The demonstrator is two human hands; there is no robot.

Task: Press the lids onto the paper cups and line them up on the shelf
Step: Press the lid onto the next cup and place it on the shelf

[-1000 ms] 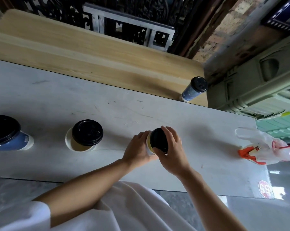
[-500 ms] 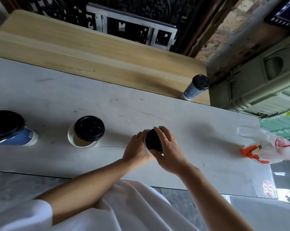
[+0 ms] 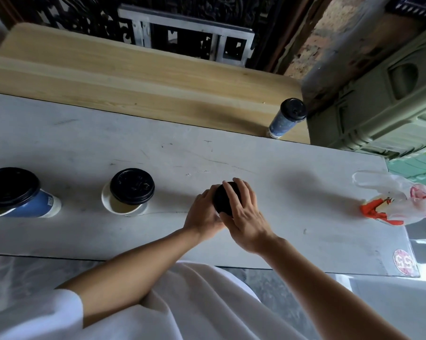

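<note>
Capping | black lid [image 3: 223, 201] directly under my right hand [image 3: 247, 218], fingers [image 3: 232, 193] spread, curled over it | left hand [image 3: 202, 213] grips hidden upright paper cup

black lids [image 3: 132, 185], blue cup [image 3: 33, 204], wooden shelf [image 3: 143, 79]

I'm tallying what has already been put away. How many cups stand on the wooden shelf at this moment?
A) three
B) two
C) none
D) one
D: a single blue cup with a black lid stands near the right end of the wooden shelf, and it is the only cup there.
</note>
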